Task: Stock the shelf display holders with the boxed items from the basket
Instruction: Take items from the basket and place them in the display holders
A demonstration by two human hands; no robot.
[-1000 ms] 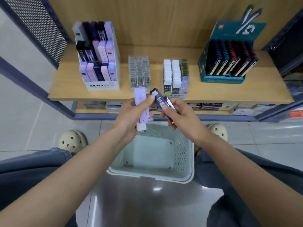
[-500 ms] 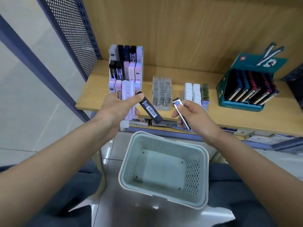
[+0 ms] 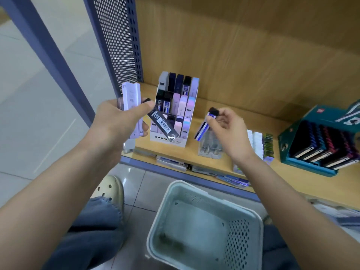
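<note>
Your left hand (image 3: 116,123) covers the lower half of the lilac box (image 3: 131,96) it grips. A paler edge shows behind that box, so you cannot tell whether the hand holds one box or several. The same hand's thumb pins the top end of a black box (image 3: 163,123), which slants down and to the right from the grip. Its lower end covers part of the holder (image 3: 176,106) lettering, leaving only "MONO" readable. The black box carries a barcode and a small square mark, and its other print is too blurred to read, as is the faint print on the lilac box. Your right hand (image 3: 228,129) pinches a blue-and-white box (image 3: 203,126) just under its black cap. That box hangs tilted down and left from the fingertips, in front of a clear holder (image 3: 211,151) whose contents are hard to make out. Far right of that grip, the frame edge cuts off a teal display (image 3: 303,162). The basket (image 3: 167,217) sits below both hands, its near side cut off.
</note>
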